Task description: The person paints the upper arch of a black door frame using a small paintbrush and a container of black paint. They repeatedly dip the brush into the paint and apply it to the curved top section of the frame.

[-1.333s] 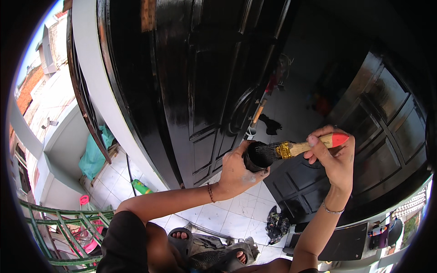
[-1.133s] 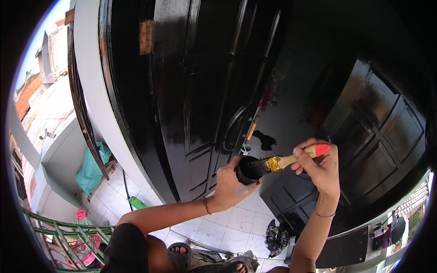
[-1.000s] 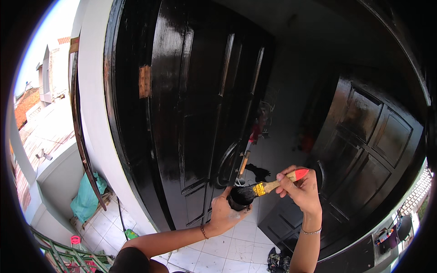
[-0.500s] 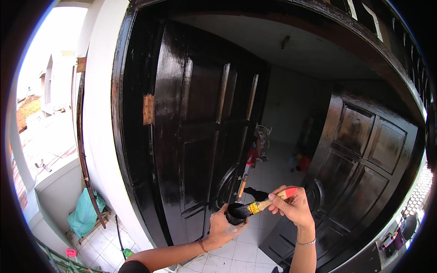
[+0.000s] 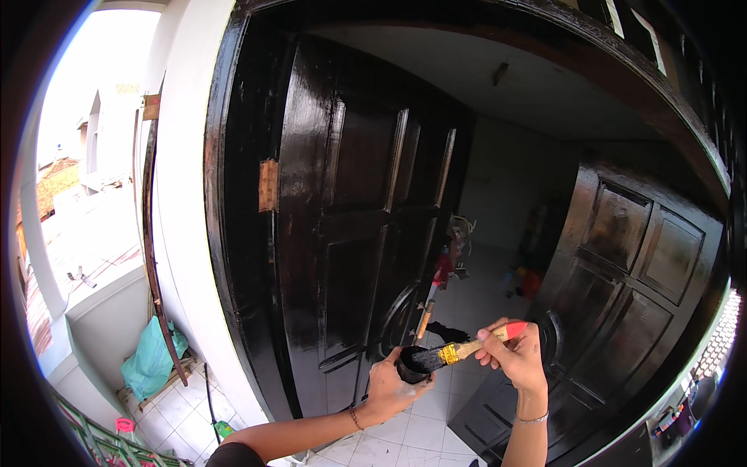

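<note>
From my end I've got the left hand [image 5: 387,391] wrapped round the black cup [image 5: 410,375] near the dark door [image 5: 350,272], right hand [image 5: 515,354] pinching 1 brush [image 5: 450,354] by its handle [image 5: 469,349], bristles [image 5: 427,359] at the cup's mouth so drips should land inside, though black-on-black hides how deep.

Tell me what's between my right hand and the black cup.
In the head view, the paintbrush bridges that stretch, running from your right hand to the black cup in your left hand.
</note>
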A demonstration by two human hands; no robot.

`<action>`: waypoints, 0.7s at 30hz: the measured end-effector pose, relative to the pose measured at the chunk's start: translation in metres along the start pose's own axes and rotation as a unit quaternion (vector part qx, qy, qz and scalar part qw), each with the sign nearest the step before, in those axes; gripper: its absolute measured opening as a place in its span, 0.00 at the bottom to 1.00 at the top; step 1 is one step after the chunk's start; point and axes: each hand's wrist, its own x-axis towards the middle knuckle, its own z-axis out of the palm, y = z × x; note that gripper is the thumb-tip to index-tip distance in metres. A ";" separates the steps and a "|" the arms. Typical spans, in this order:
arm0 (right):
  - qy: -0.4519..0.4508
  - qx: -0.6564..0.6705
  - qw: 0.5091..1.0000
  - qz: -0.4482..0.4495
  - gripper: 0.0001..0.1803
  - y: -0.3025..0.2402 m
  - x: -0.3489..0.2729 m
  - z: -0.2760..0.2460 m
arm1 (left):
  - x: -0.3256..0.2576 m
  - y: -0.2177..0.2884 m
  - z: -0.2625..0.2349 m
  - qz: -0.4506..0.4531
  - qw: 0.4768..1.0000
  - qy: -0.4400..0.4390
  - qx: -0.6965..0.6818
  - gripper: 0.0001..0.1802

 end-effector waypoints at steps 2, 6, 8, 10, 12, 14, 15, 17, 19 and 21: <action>-0.005 -0.001 1.000 0.003 0.08 0.000 0.000 0.001 | 0.000 0.001 0.001 0.003 1.000 0.008 0.004 0.31; -0.012 -0.014 1.000 0.001 0.08 -0.001 0.001 0.004 | 0.000 0.003 -0.002 -0.002 1.000 0.000 -0.002 0.30; 0.000 -0.007 1.000 -0.005 0.08 0.000 0.001 0.006 | 0.001 0.002 -0.003 0.005 1.000 0.001 0.007 0.30; 0.002 -0.001 1.000 0.001 0.08 0.001 0.001 0.005 | 0.002 0.005 -0.004 0.008 1.000 0.001 0.015 0.30; -0.018 -0.010 1.000 0.005 0.09 0.000 0.002 0.003 | 0.003 0.005 -0.005 0.007 1.000 -0.004 0.013 0.30; -0.009 -0.008 1.000 0.004 0.09 -0.001 0.003 0.005 | 0.004 0.004 -0.006 0.000 1.000 -0.015 0.001 0.30; 0.010 -0.001 1.000 0.003 0.09 0.000 0.001 0.007 | 0.002 0.006 -0.006 -0.004 1.000 -0.013 -0.003 0.30; 0.018 0.003 1.000 -0.010 0.09 -0.003 0.003 0.007 | 0.005 0.014 -0.007 -0.011 1.000 -0.007 -0.011 0.29; -0.007 -0.006 1.000 0.002 0.09 0.000 0.003 0.006 | 0.005 0.005 -0.005 0.008 1.000 0.002 0.001 0.28; 0.035 0.031 0.999 0.000 0.09 0.005 0.007 0.008 | 0.006 0.005 -0.005 0.011 1.000 0.004 -0.004 0.27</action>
